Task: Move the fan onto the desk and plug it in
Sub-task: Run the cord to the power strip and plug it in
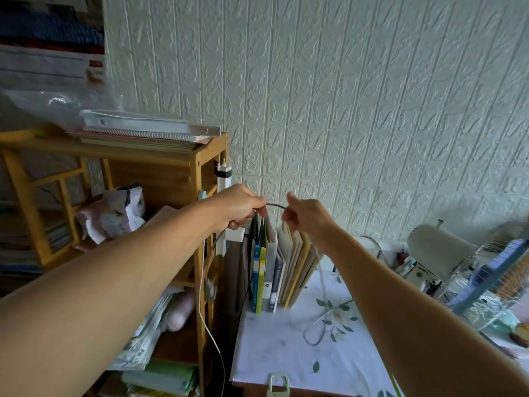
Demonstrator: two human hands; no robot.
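Between your two hands a short arc of dark cable [274, 205] is stretched, above the row of upright books [274, 270] at the back of the desk [274, 348]. Your left hand [239, 206] has its fingers [257, 209] curled round the cable, and your right hand [305, 216] pinches the other end of the arc with its forefinger stuck out straight.

Below your left fingers hangs a white power strip [224, 179], fixed upright to the side of the wooden shelf [177, 179], with a white plug [236, 234] already seated low on it. The fan itself is not in view, so I cannot tell whether it stands on the desk yet, nor whether this cable is its lead.

Watch these, in my judgement:
- The dark cable runs down from your left fingers into the gap between shelf and books. Pull it taut and it may drag against the seated plug or tug it loose.
- The books lean just under your right fingers; a cable swept across their tops could tip them onto the flowered cloth.
- A thin white cord [206, 319] hangs below your left forearm beside the shelf; your arm could snag it as you reach.
- The plug end of the dark cable is not visible, so check which end you hold before aiming at a socket.
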